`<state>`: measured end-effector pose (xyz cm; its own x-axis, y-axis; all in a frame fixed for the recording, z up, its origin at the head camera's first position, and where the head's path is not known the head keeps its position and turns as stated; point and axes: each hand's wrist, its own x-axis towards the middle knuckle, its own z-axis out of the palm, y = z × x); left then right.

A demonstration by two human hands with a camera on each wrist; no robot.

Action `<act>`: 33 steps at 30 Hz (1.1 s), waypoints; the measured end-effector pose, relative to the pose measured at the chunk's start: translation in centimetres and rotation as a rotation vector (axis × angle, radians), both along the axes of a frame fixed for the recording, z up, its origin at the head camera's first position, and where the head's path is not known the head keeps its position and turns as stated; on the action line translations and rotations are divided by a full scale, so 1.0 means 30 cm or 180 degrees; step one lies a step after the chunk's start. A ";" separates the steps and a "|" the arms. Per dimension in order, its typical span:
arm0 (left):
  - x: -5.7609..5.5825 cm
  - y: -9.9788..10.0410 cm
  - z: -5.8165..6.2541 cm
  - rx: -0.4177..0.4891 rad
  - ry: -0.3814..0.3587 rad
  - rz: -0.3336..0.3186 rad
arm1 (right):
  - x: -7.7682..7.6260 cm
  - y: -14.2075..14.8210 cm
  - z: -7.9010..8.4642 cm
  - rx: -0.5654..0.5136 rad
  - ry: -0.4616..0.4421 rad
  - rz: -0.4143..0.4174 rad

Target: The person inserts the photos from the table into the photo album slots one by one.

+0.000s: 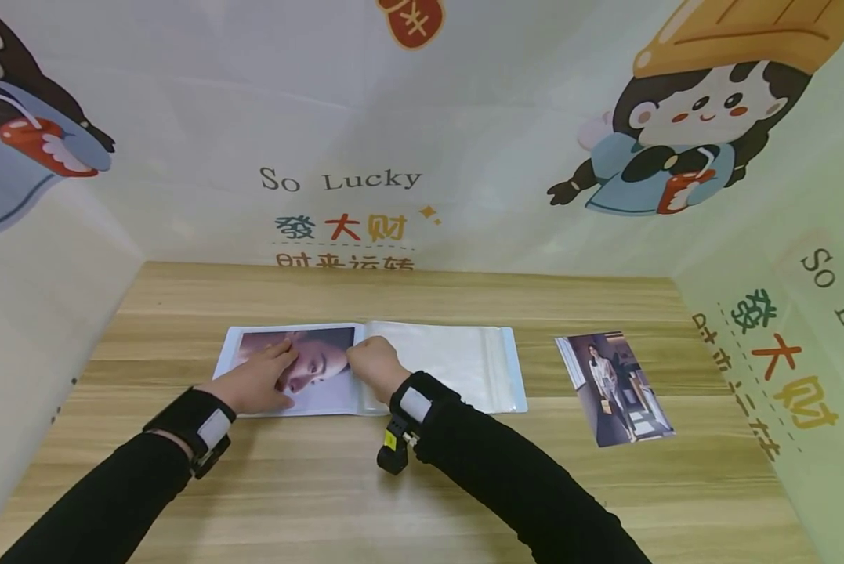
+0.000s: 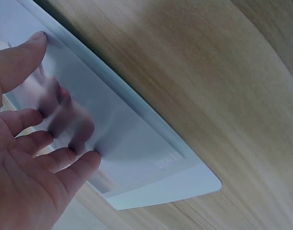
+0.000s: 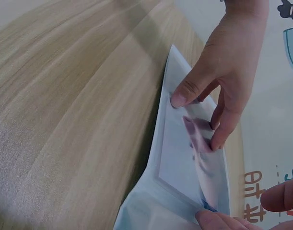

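Observation:
A photo album (image 1: 436, 360) with pale blue edges lies spread on the table. On its left page is a portrait photo (image 1: 330, 356) of a face, turned sideways. My left hand (image 1: 255, 381) rests on that photo with fingers spread; thumb and fingertips touch the page in the left wrist view. Near the album's fold, my right hand (image 1: 378, 366) reaches the photo's inner edge, its fingers bent. In the right wrist view its fingertips (image 3: 208, 218) are at the photo's corner, with the thumb (image 3: 275, 196) apart from them. The album's right page shows a blank whitish sleeve.
To the right of the album lies another photo (image 1: 615, 392) of a standing person, with a white edge showing at its upper left. The wooden table (image 1: 309, 493) is bounded at the back and sides by white printed cloth (image 1: 485, 180).

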<state>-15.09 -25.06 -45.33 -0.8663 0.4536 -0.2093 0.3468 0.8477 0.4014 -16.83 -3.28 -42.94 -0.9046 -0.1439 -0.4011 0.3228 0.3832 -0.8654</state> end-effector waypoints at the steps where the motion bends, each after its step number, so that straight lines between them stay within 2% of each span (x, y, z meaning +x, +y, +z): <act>1: 0.001 0.000 0.000 0.0000 -0.0015 0.0004 | 0.001 -0.002 -0.004 0.0004 0.0015 0.0019; 7: 0.002 0.003 -0.002 0.0058 -0.0005 0.0006 | -0.007 0.006 -0.009 -0.0123 0.0074 0.0037; 10: 0.004 0.001 -0.008 0.0103 -0.0002 0.0018 | -0.020 0.032 -0.005 -0.0077 0.0173 0.0092; 13: 0.004 -0.001 -0.017 0.0120 -0.0002 0.0024 | -0.047 0.094 0.000 -0.0051 0.0309 0.0175; 17: 0.003 0.000 -0.023 0.0135 -0.0001 0.0026 | -0.107 0.236 0.005 0.0107 0.0478 0.0206; 22: 0.006 0.000 -0.029 0.0172 0.0041 0.0015 | -0.180 0.475 -0.010 0.0750 0.0495 0.0083; 25: 0.008 0.001 -0.031 0.0190 0.0087 0.0008 | -0.204 0.648 -0.032 0.1307 0.0479 0.0014; 27: 0.008 0.001 -0.030 0.0189 0.0113 0.0009 | -0.210 0.766 -0.044 0.1710 0.0344 -0.0030; 30: 0.009 0.004 -0.022 0.0177 0.0131 0.0018 | -0.186 0.914 -0.032 0.2274 0.0015 0.0056; 33: 0.008 0.005 -0.018 0.0186 0.0149 0.0013 | -0.147 1.029 -0.021 0.2502 -0.0344 0.0142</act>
<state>-14.85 -24.91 -45.87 -0.8764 0.4602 -0.1416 0.3630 0.8247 0.4336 -21.25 27.59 -43.56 -0.8550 0.1826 -0.4854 0.3594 0.8834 -0.3008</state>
